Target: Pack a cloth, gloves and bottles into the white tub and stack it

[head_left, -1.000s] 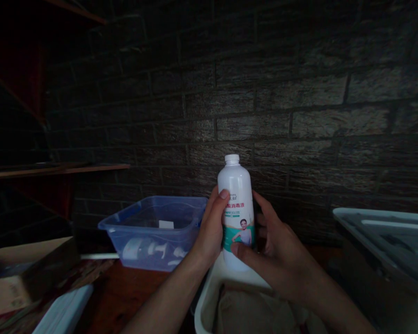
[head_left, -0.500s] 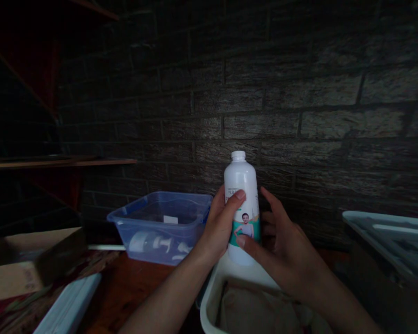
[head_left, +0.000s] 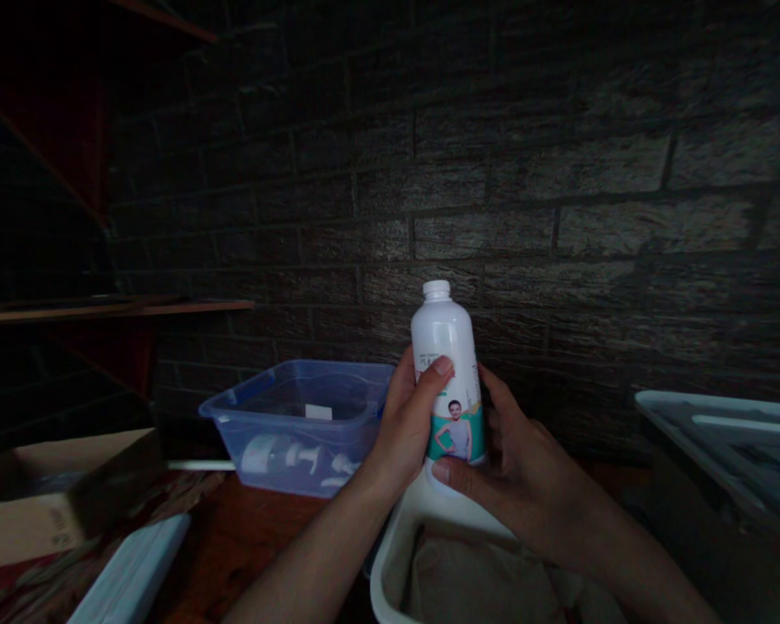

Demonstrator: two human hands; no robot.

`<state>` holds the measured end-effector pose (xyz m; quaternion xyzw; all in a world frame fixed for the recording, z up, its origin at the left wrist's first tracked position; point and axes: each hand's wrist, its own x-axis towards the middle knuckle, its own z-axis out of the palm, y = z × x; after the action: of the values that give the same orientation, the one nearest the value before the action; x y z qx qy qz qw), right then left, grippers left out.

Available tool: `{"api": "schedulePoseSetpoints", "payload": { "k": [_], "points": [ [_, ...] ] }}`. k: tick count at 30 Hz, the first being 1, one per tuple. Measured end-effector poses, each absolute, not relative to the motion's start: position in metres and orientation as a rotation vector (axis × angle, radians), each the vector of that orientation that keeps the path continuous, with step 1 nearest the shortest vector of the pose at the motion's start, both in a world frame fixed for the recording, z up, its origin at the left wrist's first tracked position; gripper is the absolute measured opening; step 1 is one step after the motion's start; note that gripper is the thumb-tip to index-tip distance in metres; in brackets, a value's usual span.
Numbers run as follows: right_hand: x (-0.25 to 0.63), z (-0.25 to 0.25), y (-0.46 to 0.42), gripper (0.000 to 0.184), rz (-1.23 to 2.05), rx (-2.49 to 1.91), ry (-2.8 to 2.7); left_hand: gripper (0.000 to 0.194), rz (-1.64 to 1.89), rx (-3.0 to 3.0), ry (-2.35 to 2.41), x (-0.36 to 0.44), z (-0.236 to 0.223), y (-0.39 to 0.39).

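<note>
Against a dark brick wall point(head_left: 468, 165), the white bottle point(head_left: 442, 331) has turned, showing more of its side; left hand point(head_left: 403, 433) and right hand point(head_left: 528, 470) both grip it.

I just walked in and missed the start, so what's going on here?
A person is holding a white bottle roughly upright in both bare hands. The left hand grips its left side, thumb across the label; the right hand is at its lower right, thumb on the front. The bottle is at the far rim of a white bin; whether it rests there is unclear. A blue tub stands to the left.
</note>
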<state>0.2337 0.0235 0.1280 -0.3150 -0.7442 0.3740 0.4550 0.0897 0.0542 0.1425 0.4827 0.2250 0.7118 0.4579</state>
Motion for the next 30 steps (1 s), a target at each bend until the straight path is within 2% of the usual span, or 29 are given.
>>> {"api": "schedulePoseSetpoints", "payload": {
  "k": [12,21,26,30],
  "points": [
    [0.235,0.129,0.025,0.101,0.952,-0.731,-1.845,0.042,1.737,1.176,0.572,0.089,0.141,0.055],
    [0.242,0.132,0.025,0.104,0.654,-0.97,-1.986,0.058,1.55,1.452,0.571,0.084,0.139,0.045],
    [0.246,0.129,0.03,0.102,0.612,-0.962,-1.973,0.054,1.441,1.639,0.532,0.083,0.141,0.041],
    [0.246,0.133,0.033,0.101,0.532,-0.936,-1.97,0.064,1.475,1.725,0.533,0.083,0.141,0.039]
  ]
}}
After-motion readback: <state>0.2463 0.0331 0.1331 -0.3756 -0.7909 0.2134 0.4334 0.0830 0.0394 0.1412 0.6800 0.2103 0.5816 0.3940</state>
